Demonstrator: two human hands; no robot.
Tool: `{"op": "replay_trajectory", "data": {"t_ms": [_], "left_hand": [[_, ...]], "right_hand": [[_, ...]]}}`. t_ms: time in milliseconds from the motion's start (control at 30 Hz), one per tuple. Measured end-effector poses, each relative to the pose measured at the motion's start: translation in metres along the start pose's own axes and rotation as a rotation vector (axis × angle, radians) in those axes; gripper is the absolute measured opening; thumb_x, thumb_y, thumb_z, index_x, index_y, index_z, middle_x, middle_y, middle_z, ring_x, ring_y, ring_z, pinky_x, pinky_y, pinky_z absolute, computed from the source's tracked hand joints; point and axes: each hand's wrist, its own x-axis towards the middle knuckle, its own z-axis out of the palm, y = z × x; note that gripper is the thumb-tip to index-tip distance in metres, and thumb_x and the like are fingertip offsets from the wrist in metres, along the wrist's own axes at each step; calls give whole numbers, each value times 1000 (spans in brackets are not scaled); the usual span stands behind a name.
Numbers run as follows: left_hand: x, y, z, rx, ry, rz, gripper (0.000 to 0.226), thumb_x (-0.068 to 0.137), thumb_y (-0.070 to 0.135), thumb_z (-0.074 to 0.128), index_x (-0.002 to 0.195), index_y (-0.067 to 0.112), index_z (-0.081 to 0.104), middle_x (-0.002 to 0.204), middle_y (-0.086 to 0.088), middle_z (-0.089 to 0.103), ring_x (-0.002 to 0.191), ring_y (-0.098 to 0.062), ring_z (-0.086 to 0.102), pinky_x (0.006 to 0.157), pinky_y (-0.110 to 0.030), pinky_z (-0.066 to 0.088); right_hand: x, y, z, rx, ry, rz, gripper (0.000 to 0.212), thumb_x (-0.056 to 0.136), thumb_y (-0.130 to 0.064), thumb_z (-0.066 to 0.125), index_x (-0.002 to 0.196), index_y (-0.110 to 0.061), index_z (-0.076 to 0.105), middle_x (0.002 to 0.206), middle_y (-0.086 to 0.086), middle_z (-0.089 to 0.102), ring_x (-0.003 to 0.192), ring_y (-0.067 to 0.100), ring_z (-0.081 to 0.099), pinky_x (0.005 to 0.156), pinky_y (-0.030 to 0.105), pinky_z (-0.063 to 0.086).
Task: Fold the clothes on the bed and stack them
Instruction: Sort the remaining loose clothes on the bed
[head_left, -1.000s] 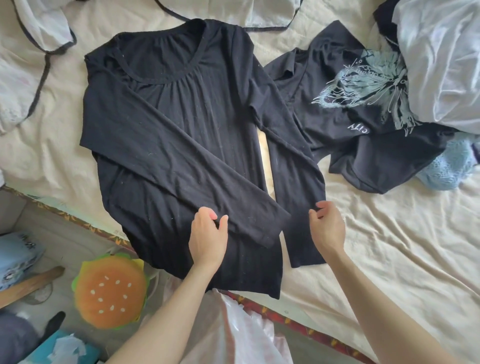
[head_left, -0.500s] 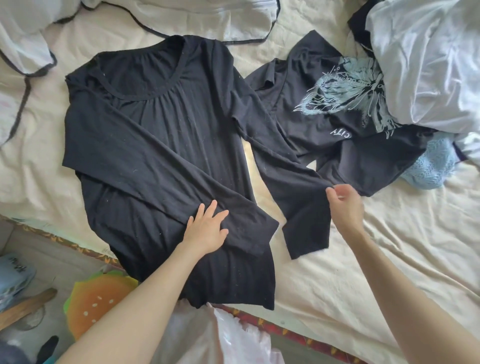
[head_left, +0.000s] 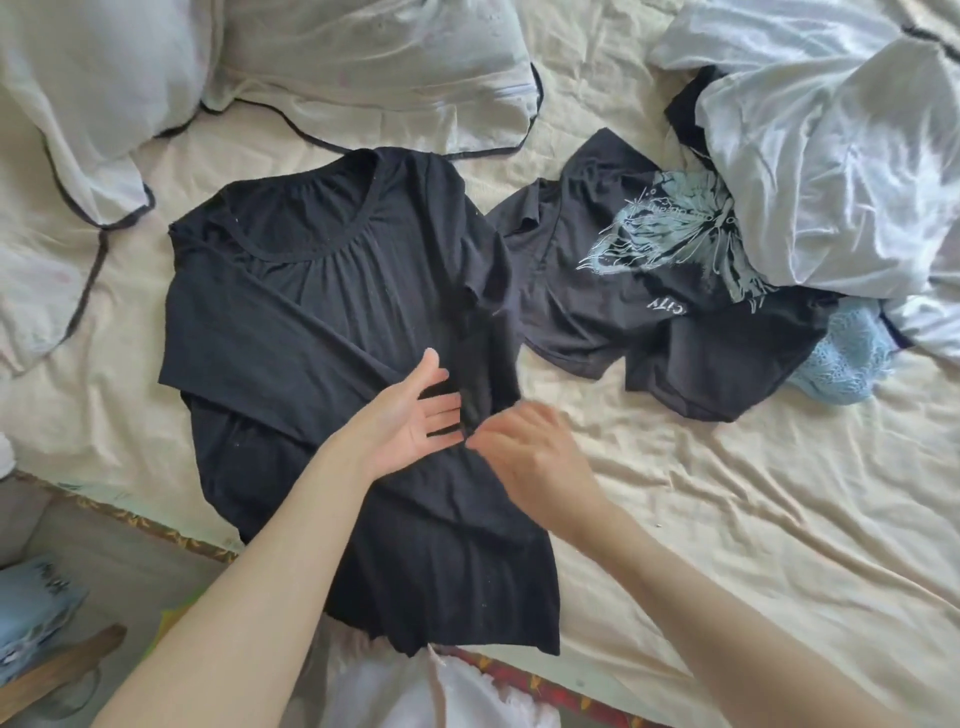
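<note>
The right hand (head_left: 524, 447) has carried the black top's (head_left: 311, 322) right sleeve (head_left: 480, 358) from the sheet at its outer side across onto the body, meeting the left hand (head_left: 410, 415). The left hand, flat palm-down before, now lies palm-up with straight fingers just beside the right fingertips.

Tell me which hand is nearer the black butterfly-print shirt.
Right. The right hand sits at the long-sleeved black top's right edge, just down-left of the butterfly-print shirt. The left hand lies farther left, over the top's middle.
</note>
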Motion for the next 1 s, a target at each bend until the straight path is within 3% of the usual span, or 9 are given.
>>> {"op": "replay_trajectory", "data": {"t_ms": [100,167,367,500,567,633,733,900,1000], "left_hand": [[2,-16,-6,168,148,-16,11,95,22,57,101,13,56,104,-7,65,95,-21,63,89,-38,50],[0,-30,-16,122,261,14,7,98,12,51,92,14,54,93,-6,64,81,-18,64,76,-33,52],[-8,-54,-50,117,578,149,20,99,8,43,117,15,47,97,-7,59,86,-21,61,79,-35,51],[-11,-40,-54,87,700,304,30,97,9,41,126,11,52,115,-4,58,102,-17,57,98,-36,47],[-19,-29,-56,-176,607,385,21,99,13,39,112,18,56,109,-1,62,100,-15,61,94,-35,48],[-33,-23,-68,-287,595,476,18,101,16,38,103,24,53,105,0,61,96,-16,62,83,-33,51],[-56,-31,-96,-330,700,570,20,102,12,37,119,13,48,112,-10,57,97,-24,62,84,-38,54],[-66,-52,-126,-159,878,289,29,101,10,39,130,7,44,118,-14,57,101,-27,62,90,-41,50],[-60,-54,-127,-36,1086,184,21,96,3,43,116,5,50,101,-12,56,91,-26,55,80,-35,47]], "right_hand": [[-25,-12,27,128,-148,103,13,77,3,72,86,-6,75,87,5,71,81,27,67,72,36,54],[-35,-12,36,209,-194,372,16,87,-3,63,99,-7,73,98,5,70,92,25,64,81,34,52],[-29,5,43,399,-326,957,26,97,-19,46,117,-12,60,108,4,65,95,19,60,87,31,46],[-9,16,56,412,-404,1001,24,94,-18,40,72,-15,50,69,10,50,61,23,46,61,37,40],[-5,19,65,467,-468,1036,17,98,-24,42,100,-27,58,91,-6,57,82,10,55,72,24,39],[-4,20,71,430,-504,1050,35,99,-26,43,133,-17,49,119,-1,59,108,16,56,84,24,39],[-2,15,76,367,-464,1040,38,99,-25,43,136,-15,47,121,4,61,104,19,58,83,25,41],[28,20,78,555,-255,1156,35,98,-22,43,128,-9,53,108,5,63,94,17,59,84,31,48],[62,24,79,792,-160,1236,19,98,-19,44,110,-9,55,111,8,62,91,16,60,84,30,50]]}}
